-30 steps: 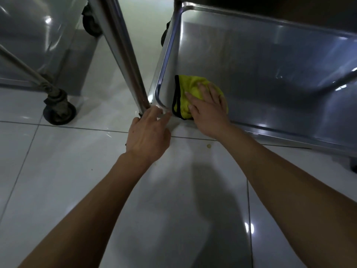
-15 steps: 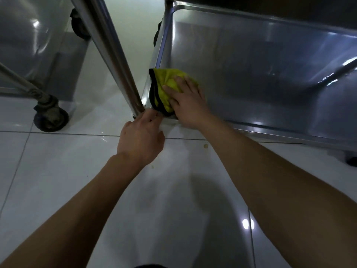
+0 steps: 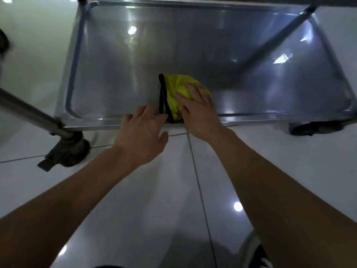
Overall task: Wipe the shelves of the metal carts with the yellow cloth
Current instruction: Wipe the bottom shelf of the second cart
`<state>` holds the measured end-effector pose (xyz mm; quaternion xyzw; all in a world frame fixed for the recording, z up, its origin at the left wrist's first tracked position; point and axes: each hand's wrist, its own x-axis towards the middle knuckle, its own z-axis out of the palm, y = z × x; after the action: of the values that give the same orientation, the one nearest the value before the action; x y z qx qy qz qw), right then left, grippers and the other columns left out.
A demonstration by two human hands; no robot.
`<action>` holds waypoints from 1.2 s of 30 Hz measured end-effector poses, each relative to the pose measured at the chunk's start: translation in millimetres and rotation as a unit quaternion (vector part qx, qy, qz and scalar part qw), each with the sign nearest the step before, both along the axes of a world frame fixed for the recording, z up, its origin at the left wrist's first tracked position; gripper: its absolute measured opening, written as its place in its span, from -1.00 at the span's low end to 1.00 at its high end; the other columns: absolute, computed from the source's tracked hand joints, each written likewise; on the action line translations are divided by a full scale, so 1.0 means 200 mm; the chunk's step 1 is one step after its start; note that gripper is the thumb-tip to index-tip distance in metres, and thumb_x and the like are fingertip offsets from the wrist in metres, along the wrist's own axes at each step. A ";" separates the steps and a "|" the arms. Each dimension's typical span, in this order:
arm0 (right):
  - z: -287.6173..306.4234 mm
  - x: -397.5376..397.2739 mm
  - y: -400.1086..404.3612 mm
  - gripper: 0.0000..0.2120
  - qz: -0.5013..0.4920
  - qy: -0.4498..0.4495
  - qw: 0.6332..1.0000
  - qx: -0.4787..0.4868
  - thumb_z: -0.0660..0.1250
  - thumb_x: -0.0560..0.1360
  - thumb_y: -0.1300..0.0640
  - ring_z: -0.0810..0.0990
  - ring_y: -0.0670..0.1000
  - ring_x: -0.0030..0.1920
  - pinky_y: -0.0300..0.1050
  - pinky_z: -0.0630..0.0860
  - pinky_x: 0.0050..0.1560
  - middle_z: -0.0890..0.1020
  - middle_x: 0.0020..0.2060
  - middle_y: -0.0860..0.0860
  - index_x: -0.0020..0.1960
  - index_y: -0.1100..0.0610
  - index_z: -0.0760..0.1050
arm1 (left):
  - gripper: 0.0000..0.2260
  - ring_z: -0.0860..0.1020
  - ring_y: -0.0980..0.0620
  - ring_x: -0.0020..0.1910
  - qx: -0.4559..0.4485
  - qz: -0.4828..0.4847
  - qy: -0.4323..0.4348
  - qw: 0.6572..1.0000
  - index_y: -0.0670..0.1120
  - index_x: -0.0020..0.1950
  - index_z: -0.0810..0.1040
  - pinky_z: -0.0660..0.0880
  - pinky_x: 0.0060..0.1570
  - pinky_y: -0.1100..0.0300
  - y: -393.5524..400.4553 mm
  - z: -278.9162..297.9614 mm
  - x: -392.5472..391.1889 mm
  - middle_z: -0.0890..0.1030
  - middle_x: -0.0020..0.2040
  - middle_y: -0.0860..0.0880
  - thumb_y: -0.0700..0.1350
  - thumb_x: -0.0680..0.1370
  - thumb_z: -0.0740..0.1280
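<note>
A shoe (image 3: 259, 256) with white stripes shows at the bottom edge on the glossy white tile floor (image 3: 135, 219). 2 bare forearms reach forward from there over the tiles. The left hand (image 3: 142, 132) hangs at the near rim of the cart's bottom shelf (image 3: 116, 74), fingers spread wide and relaxed, holding nothing; its fingertips are at the rim, just beside the black hem of the cloth. The right hand (image 3: 197, 109) lies flat on the yellow cloth (image 3: 178, 93), fingers straight and pressing it down onto the metal. The cloth is bunched, near the front edge of the shelf and about midway along it. To the left a caster wheel (image 3: 66, 151) stands on the floor under the corner post (image 3: 29, 113). Another wheel (image 3: 313, 128) shows dark under the right end. A slanted metal bar (image 3: 280, 35) crosses the far right of the shelf.
</note>
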<state>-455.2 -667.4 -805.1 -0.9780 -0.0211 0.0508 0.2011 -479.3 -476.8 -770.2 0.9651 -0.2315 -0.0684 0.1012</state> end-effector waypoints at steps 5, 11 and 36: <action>-0.01 -0.09 -0.35 -0.57 -0.052 -0.029 0.998 -0.016 0.10 0.65 0.06 -0.06 0.05 0.58 0.10 -0.04 0.53 0.08 0.59 -0.04 0.50 -0.18 0.28 | -0.60 0.38 -0.13 0.31 0.036 -0.037 0.006 0.999 0.02 0.37 0.48 0.42 0.17 -0.12 -0.24 -0.05 0.02 0.46 0.29 -0.07 0.09 0.55 0.25; -0.01 -0.14 -0.71 -0.57 -0.113 -0.043 0.992 -0.047 0.12 0.65 0.07 -0.02 0.06 0.59 0.09 0.05 0.52 0.12 0.58 -0.03 0.50 -0.17 0.30 | -0.59 0.50 -0.23 0.22 0.000 -0.039 -0.021 0.999 -0.09 0.28 0.60 0.49 0.03 -0.19 -0.26 -0.08 -0.01 0.53 0.24 -0.14 -0.03 0.45 0.43; -0.03 0.08 -0.10 -0.57 -0.017 -0.022 0.998 -0.056 0.04 0.67 -0.01 -0.11 0.14 0.59 0.18 -0.13 0.55 0.03 0.60 -0.02 0.53 -0.21 0.21 | -0.67 0.49 -0.24 0.23 0.034 0.102 -0.066 0.992 0.04 0.24 0.59 0.42 0.19 -0.32 0.43 -0.08 0.02 0.54 0.21 -0.11 0.15 0.58 0.25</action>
<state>-438.2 -686.6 -812.0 -0.9889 -0.0059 0.0274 0.1459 -474.3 -390.7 -786.5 0.9890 -0.1351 -0.0019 0.0596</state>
